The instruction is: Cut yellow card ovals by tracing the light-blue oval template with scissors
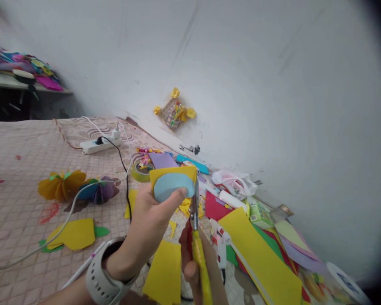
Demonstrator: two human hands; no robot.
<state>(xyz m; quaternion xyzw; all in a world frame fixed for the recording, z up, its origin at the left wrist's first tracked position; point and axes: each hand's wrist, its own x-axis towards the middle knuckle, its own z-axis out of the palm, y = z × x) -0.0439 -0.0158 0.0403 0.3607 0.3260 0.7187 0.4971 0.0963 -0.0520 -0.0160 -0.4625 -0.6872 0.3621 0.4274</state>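
Yellow paper bearing a pale-blue oval is pinched in the left hand before us while the right hand grips scissors, blades seemingly at its edge.

Fingers of left hand mostly hidden behind yellow paper, right hand part-covered by scissors whose handle is cut off by the bottom edge, shelf pile at upper left blurred and cropped, print on green-white box at right can't be read.
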